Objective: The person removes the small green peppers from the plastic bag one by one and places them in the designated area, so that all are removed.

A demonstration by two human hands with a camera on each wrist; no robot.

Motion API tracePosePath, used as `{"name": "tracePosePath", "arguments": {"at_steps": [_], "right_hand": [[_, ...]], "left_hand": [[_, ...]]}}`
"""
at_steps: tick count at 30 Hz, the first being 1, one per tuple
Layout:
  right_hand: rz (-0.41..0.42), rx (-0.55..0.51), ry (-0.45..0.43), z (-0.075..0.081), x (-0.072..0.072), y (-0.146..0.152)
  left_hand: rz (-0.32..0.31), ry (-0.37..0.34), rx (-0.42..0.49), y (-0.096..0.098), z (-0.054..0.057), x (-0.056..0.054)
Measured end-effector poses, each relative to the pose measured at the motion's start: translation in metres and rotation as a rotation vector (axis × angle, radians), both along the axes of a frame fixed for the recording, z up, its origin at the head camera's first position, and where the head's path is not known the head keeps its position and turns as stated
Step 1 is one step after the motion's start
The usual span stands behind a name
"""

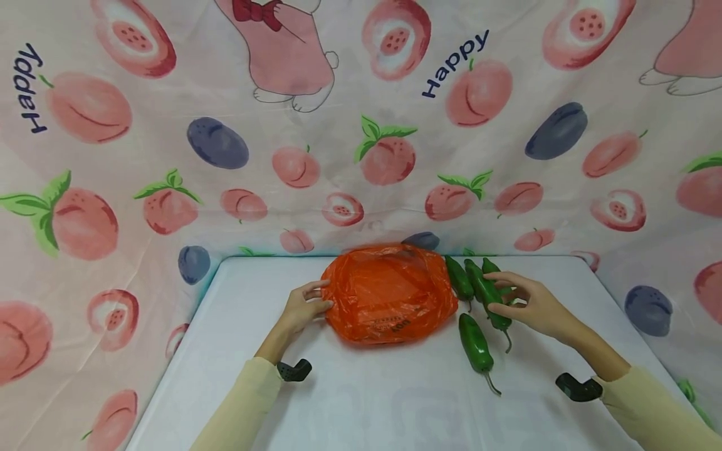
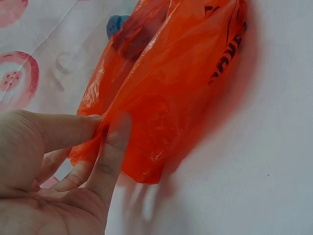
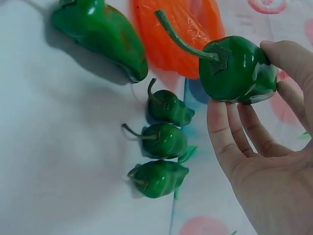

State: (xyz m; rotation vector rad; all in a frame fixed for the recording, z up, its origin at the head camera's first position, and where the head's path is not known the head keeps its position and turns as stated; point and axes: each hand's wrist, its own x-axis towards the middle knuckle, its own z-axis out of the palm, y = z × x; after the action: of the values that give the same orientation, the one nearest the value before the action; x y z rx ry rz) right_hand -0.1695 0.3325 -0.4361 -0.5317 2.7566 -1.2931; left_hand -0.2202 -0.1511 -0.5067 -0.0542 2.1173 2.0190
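Note:
My left hand (image 1: 301, 307) is at the left side of an orange plastic bag (image 1: 389, 294) with dark print. In the left wrist view its thumb and fingers pinch a fold of the thin film (image 2: 142, 83). My right hand (image 1: 533, 304) grips a glossy green pepper (image 3: 237, 68) by its sides, thumb against fingers, its curved stem pointing toward the near side of the table. Below the held pepper, three more green peppers (image 3: 164, 140) lie in a row in the right wrist view. Another green pepper (image 1: 476, 344) lies nearer the front, just right of the bag.
The white tabletop (image 1: 361, 401) meets a hanging cloth (image 1: 350, 138) printed with peaches at its back edge. A dark wrist mount (image 1: 294, 371) sits by the left sleeve, and a second mount (image 1: 579, 388) by the right.

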Motion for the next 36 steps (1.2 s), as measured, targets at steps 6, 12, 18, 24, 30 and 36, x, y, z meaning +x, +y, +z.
{"name": "tracePosePath", "arguments": {"at_steps": [6, 12, 18, 24, 30, 36], "right_hand": [[-0.024, -0.004, -0.017, -0.008, 0.005, 0.007], [-0.046, 0.020, -0.020, -0.016, 0.009, 0.013], [-0.062, 0.003, -0.040, -0.025, 0.013, 0.016], [-0.093, 0.005, -0.060, -0.033, 0.018, 0.019], [-0.127, 0.010, -0.081, -0.041, 0.022, 0.020], [-0.139, -0.021, -0.126, -0.050, 0.024, 0.019]], "left_hand": [[0.005, -0.001, 0.005, 0.000, 0.000, 0.001], [0.000, -0.007, 0.001, 0.000, 0.001, 0.002], [0.000, 0.000, 0.002, -0.001, 0.000, 0.001], [-0.004, -0.005, 0.001, 0.001, 0.000, 0.000], [-0.013, -0.006, 0.000, 0.003, 0.002, 0.000], [-0.006, -0.009, -0.017, 0.005, 0.003, -0.001]]}}
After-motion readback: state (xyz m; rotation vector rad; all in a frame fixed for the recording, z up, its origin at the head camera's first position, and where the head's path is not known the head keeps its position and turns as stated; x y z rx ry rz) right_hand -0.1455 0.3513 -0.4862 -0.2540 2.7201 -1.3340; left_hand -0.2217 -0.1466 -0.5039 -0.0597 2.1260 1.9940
